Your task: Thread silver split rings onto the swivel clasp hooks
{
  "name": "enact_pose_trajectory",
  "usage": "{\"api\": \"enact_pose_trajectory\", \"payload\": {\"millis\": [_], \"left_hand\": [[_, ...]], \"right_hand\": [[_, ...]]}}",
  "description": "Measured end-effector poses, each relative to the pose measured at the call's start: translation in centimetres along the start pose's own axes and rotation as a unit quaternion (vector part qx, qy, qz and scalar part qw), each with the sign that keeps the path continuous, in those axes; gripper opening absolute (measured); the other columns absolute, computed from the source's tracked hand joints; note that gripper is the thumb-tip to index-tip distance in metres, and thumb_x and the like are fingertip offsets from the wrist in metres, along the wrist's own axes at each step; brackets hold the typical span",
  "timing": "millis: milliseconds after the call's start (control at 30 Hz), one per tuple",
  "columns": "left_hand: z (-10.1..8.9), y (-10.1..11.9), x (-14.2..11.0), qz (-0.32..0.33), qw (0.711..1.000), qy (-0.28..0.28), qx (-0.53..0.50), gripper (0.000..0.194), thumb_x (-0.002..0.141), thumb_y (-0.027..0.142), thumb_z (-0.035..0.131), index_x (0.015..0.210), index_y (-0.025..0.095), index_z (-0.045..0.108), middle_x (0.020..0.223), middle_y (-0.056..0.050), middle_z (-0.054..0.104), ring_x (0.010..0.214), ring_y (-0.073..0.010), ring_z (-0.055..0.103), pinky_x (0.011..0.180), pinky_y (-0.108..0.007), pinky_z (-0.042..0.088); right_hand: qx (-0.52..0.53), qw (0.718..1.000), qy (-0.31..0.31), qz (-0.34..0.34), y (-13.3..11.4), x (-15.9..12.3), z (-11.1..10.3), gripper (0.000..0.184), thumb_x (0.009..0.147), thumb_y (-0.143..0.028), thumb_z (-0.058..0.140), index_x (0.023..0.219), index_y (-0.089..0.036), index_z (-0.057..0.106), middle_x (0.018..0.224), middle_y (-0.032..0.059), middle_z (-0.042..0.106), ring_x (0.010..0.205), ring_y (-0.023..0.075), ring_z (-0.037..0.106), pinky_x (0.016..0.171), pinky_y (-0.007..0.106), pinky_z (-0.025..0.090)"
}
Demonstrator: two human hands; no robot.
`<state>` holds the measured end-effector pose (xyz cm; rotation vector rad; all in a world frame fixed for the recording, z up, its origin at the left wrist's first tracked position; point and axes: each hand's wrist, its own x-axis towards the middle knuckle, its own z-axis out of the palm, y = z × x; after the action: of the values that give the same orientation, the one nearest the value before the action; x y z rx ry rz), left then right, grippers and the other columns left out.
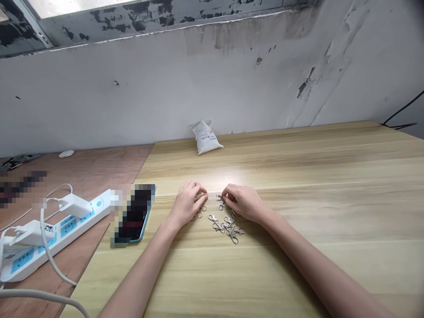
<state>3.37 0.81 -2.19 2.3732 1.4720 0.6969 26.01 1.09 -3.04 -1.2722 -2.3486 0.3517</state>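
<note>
At least six metal clasps [226, 228] lie between the forearms, toward the table's [331, 198] left edge; at least three rings [199, 215] lie under the left hand [189, 201], which arches palm-down, fingertips pinching a ring [206, 193]. The right hand [243, 202], angled inward, pinches one clasp [221, 204]. One packet [207, 138] (crumpled) sits near the back edge.

silver swivel clasps [227, 227] lie in a loose heap; small metal rings [199, 215], partly hidden, lie to their left.

Left hand [187, 202] and right hand [247, 202] apart, fingers [231, 190] curled, forearms [304, 256] angled inward
</note>
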Motion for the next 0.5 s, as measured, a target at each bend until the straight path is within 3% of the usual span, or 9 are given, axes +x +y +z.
{"api": "enact_pose_trajectory", "payload": {"millis": [133, 500], "left_hand": [[-0.01, -0.25, 0.17, 0.008, 1.000, -0.002, 0.004, 0.012, 0.091, 0.025, 0.056, 0.099, 0.020, 0.065, 0.099, -0.006, 0.062, 0.098, -0.0227, 0.055, 0.087, -0.039, 0.043], [-0.09, -0.36, 0.42, -0.028, 0.998, -0.036, -0.044, 0.008, 0.088, 0.024, 0.058, 0.082, 0.020, 0.063, 0.097, -0.004, 0.061, 0.100, -0.0225, 0.054, 0.092, -0.038, 0.041]], "right_hand": [[0.003, 1.000, -0.002, 0.003, 0.00, 0.00, -0.05, 0.013, 0.088, -0.020, 0.053, 0.083, -0.022, 0.064, 0.079, -0.0005, 0.067, 0.063, 0.0116, 0.054, 0.055, 0.023, 0.026], [0.008, 1.000, -0.010, 0.008, -0.23, 0.02, -0.27, 0.012, 0.088, -0.021, 0.053, 0.083, -0.023, 0.064, 0.078, -0.0015, 0.066, 0.063, 0.0108, 0.052, 0.055, 0.023, 0.026]]}}
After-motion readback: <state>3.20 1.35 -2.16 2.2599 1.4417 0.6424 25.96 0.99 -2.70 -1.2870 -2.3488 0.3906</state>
